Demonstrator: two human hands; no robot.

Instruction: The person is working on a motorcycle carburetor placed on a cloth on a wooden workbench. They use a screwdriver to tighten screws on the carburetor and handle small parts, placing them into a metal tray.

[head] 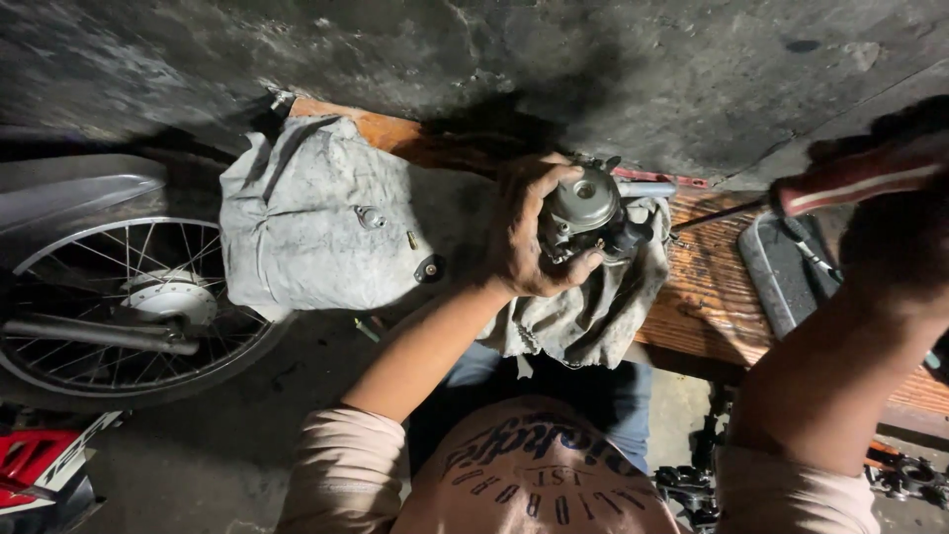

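My left hand point(524, 232) grips a small grey metal engine part, a carburettor point(585, 210), and holds it over a dirty grey rag point(316, 232) spread on a wooden bench point(707, 297). My right hand point(890, 222) is raised at the right edge and holds a screwdriver point(840, 183) with a red and white handle. Its thin shaft points left toward the carburettor, its tip a short way off the part. A few small screws and fittings point(371, 218) lie on the rag to the left.
A motorcycle wheel point(119, 307) with spokes and a brake hub stands at the left, red bodywork point(35, 465) below it. A dark tray point(781, 272) rests on the bench at the right. Black metal parts point(692, 485) lie on the concrete floor.
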